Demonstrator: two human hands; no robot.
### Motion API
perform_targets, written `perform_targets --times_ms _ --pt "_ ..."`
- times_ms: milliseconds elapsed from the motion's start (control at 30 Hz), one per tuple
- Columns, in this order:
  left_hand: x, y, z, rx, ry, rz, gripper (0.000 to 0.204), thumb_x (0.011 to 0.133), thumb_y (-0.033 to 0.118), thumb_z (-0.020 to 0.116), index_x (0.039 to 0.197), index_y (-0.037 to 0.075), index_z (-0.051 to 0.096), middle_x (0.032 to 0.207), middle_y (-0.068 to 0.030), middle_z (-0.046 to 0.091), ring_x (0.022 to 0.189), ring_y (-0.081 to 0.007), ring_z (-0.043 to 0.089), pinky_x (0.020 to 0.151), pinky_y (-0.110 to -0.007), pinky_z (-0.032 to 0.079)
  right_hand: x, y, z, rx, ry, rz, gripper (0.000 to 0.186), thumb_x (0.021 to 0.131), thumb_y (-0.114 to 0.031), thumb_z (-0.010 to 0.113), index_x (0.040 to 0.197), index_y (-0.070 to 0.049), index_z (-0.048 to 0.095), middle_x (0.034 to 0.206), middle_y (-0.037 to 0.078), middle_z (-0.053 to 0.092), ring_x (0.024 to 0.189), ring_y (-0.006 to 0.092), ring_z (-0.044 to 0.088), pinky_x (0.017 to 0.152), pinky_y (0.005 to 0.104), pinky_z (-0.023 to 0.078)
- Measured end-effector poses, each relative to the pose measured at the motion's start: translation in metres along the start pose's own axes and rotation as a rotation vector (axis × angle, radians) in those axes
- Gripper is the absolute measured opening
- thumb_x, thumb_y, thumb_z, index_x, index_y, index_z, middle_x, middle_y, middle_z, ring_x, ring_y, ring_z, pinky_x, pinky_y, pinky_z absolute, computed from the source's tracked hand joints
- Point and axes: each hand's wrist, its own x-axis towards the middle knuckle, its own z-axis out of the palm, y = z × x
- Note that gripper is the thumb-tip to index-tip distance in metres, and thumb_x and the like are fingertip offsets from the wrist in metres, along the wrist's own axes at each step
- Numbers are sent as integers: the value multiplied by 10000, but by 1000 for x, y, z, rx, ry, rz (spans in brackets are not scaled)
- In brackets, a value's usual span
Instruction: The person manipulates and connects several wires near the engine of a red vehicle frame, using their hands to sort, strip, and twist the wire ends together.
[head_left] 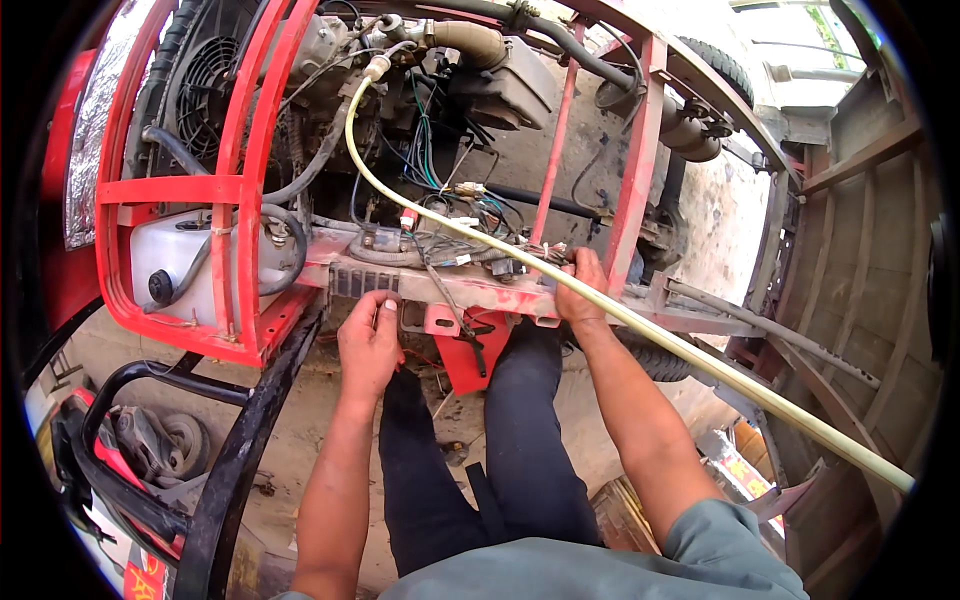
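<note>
Resting at frame rail [415,288]: left hand [367,345], right hand [583,290] near wires [546,252] (cannot tell either grip).

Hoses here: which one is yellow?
The long hose, passing the right hand toward the lower right; its pale yellow stands out from the darker others.

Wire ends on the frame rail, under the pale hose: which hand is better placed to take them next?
Probably the right hand: it is at the frame rail, right beside the wire ends. The left hand is farther along, near the rail's dark ribbed patch.
</note>
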Motion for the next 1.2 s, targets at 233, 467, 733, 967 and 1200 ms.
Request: perform_targets --times_ms 233,467,733,967,1200 --pt "18 -14 17 246 99 425 144 1012 89 597 1094 6 681 873 -121 684 770 -222 669 698 -382 526 1 -3 -2 -21 42 6 110 918 -119 578 992 -36 585 947 192 638 895 433 632 779 533 509" --pt "83 -2 24 576 233 836 188 886 8 656 1070 33 685 884 -147 661 859 -371 647 756 -462 525 2 -10 -4 -24 57 40 88 934 -127 581 932 -39 580 906 196 644 868 432 640 760 526 526" --pt "129 -3 19 709 408 741 205 972 52 626 1165 24 690 916 -149 651 889 -370 623 771 -471 503 2 -8 -9 -24 -7 14 86 928 -110 589 897 -36 560 878 181 624 834 426 629 722 522 513" --pt "139 -11 24 791 466 713 74 917 81 641 966 30 620 892 -151 581 896 -385 575 775 -511 482 9 -2 -3 128 -61 18 99 884 -66 636 969 -17 620 953 171 643 911 389 647 787 482 534" --pt "136 -9 18 807 480 680 198 911 65 615 1094 12 667 943 -177 633 931 -400 602 815 -508 499 154 -33 22 -209 -438 -718 399 786 -35 693 1182 -70 735 1204 119 721 1150 341 661 1104 444 455"
